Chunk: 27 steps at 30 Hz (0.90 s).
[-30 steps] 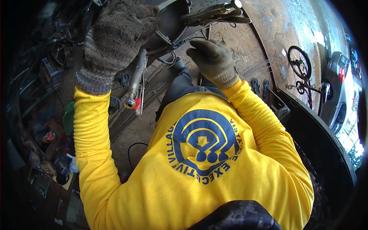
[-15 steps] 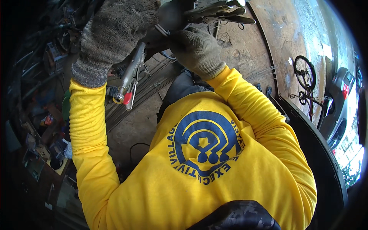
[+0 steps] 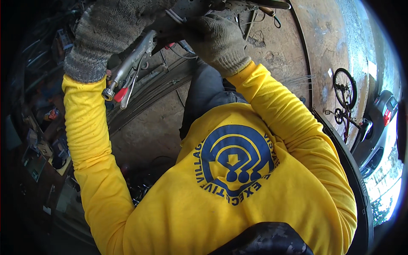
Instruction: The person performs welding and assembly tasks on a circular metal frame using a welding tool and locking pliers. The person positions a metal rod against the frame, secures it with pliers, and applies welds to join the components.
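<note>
Locking pliers (image 3: 135, 63) with a silver body and a red release lever hang at a slant from a dark metal workpiece (image 3: 185, 9). My left hand (image 3: 112, 38), in a grey knit glove, reaches over the workpiece's left side; the top edge of the picture cuts off its fingers. Closed against the workpiece's lower edge is my right hand (image 3: 216, 44), in a similar glove; its fingertips are hidden. Thin bent rods (image 3: 175, 16) lie at the workpiece between the two hands. Part of another clamping tool (image 3: 267, 4) shows at the top edge.
Long thin metal bars (image 3: 144, 95) lie on the floor below the pliers. Tools and scraps (image 3: 46, 148) crowd the dark left side. A bicycle (image 3: 345, 91) and a silver car (image 3: 380, 131) stand at the right. A dark curved edge (image 3: 346, 157) runs beside my right arm.
The workpiece, pliers and both hands sit higher in the picture, and the left hand and pliers also farther left. The tool at the top is now mostly cut off.
</note>
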Tool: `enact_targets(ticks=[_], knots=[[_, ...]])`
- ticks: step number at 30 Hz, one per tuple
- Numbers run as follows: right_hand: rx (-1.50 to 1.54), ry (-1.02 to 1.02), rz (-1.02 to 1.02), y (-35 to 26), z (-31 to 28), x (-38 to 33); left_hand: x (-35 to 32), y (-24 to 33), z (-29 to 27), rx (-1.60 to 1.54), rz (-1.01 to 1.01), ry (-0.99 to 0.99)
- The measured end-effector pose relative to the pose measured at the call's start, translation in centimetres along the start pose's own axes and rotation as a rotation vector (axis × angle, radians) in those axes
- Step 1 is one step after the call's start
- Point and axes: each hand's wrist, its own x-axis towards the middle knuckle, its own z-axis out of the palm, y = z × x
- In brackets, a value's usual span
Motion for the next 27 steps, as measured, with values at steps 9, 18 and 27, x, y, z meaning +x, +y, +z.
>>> enact_targets(ticks=[9, 18, 27], knots=[[-0.094, 0.134, 0.007, -1.6, -0.2, -0.7, -1.5, -3.0, 1.1, 0.125, 0.182, -0.064], [0.36, 0.379, 0.257, -1.6, 1.2, -4.5, -0.9, 0.4, 2.3, -0.236, -0.152, 0.183], [0.202, 0.391, 0.262, -2.1, 1.3, -4.8, -1.1, -1.0, 2.2, 0.116, 0.096, 0.154]])
